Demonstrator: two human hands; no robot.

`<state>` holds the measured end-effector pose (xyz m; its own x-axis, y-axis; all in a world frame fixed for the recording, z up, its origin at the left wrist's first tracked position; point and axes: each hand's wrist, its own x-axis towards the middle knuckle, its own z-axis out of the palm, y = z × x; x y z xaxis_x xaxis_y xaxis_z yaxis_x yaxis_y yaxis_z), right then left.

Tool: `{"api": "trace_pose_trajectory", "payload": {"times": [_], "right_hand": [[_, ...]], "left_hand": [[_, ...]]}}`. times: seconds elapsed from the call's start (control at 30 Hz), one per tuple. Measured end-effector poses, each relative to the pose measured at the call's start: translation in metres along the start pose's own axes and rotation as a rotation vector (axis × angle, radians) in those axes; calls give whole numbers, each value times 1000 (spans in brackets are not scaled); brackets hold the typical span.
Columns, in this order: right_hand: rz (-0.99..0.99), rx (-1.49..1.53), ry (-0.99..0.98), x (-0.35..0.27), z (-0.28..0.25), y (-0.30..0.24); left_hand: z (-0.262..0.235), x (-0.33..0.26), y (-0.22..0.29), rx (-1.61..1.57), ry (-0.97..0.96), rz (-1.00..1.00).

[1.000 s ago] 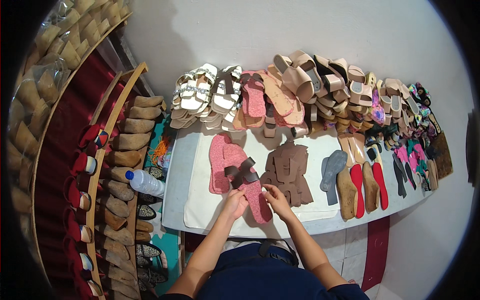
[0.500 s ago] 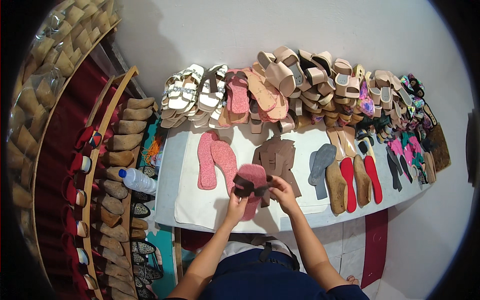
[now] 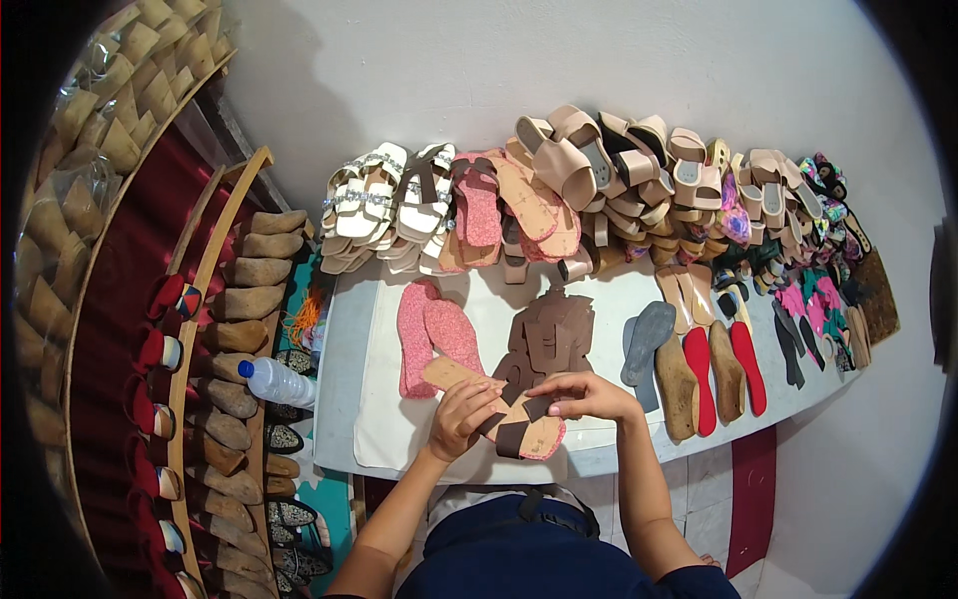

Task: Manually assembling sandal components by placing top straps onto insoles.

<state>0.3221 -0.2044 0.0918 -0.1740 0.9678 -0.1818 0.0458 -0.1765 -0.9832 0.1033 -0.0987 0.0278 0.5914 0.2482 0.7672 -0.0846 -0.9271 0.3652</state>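
Left grip (image 3: 466, 414) closed around the middle of a sandal sole (image 3: 517, 412), right grip (image 3: 589, 396) pinching its dark brown strap (image 3: 539, 407): pink side up half a second ago, the sole now shows its tan underside above the counter's (image 3: 344, 424) six o'clock edge. Pink insoles (image 3: 452, 334) lie toward eleven, brown pieces (image 3: 551, 334) toward one. From here, I can read no lettering on the tan face.

My pale table (image 3: 337, 431) carries a white sheet (image 3: 391, 439) under the brown strap pieces (image 3: 549, 337), with wooden shoe lasts (image 3: 674, 387) to their right and piled sandals (image 3: 564, 172) behind them.
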Motion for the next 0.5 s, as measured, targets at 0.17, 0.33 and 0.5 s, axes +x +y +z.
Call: {"api": "trace_pose_trajectory", "payload": {"times": [0.17,0.33,0.5], "right_hand": [[277,-112,-80,12,-5,-21],[-352,-565,6,30,-5,-4],[-150,-255,1,38,-2,-8]], "left_hand": [[-2,-3,-13,-43,-55,-43],[-6,-2,-25,-88,-76,-57],[-6,4,-34,-200,-78,-79]]}}
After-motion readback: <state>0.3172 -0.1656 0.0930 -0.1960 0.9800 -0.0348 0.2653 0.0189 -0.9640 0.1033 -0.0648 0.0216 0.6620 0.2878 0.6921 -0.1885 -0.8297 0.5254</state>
